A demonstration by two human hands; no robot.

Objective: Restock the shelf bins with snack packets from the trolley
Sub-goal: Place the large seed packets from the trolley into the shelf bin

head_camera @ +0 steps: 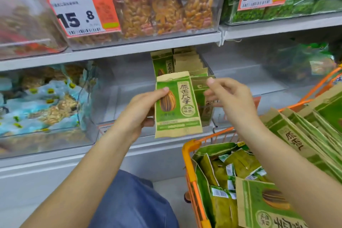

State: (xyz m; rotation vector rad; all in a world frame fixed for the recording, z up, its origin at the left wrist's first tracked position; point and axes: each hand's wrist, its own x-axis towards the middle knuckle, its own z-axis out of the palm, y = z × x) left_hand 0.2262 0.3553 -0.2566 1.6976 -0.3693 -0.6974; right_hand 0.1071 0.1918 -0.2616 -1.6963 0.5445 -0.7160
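Gripping the seed packet (176,104), left hand (137,112) holds its left edge.

Grey shelf (129,50) with clear bins (209,29) of snack packets (166,11); lower shelf (151,146) likewise.

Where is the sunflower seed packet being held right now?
Centre of the head view: the left hand grips the sunflower seed packet upright before the clear shelf bin, left of the orange trolley.
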